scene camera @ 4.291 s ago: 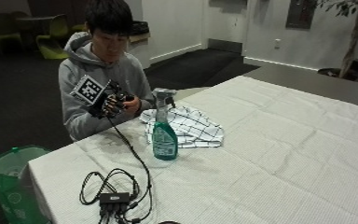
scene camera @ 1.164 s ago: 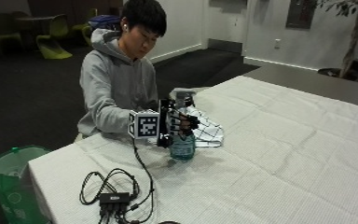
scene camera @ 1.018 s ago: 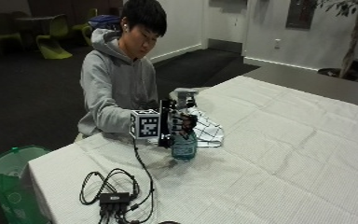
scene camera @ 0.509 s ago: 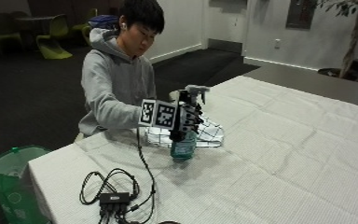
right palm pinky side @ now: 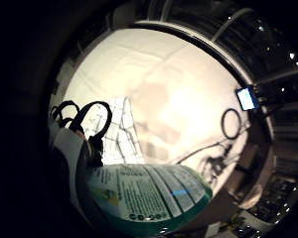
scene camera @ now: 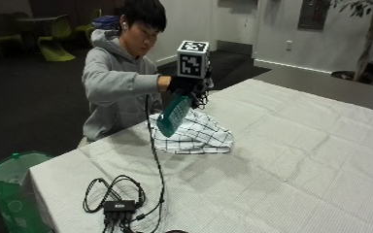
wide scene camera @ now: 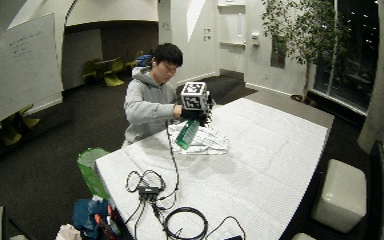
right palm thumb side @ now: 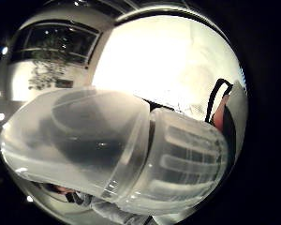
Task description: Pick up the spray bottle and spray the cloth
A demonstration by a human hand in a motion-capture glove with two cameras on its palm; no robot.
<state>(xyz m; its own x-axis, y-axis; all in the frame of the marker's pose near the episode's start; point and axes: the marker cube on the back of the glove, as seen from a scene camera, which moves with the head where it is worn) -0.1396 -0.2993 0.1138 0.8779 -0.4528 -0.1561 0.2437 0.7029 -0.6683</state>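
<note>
— Now, where is my right hand (scene camera: 185, 83)?

— I see it raised above the table (scene camera: 315, 160), forearm about level, in front of the chest. Its fingers are curled round the neck of the spray bottle (scene camera: 173, 115).

— And the bottle itself?

— It is lifted off the table and tilted, its green base pointing down toward the person, just over the checked cloth (scene camera: 196, 137), which lies crumpled on the white tablecloth. The thumb side view is filled by the clear spray head (right palm thumb side: 117, 150).
</note>
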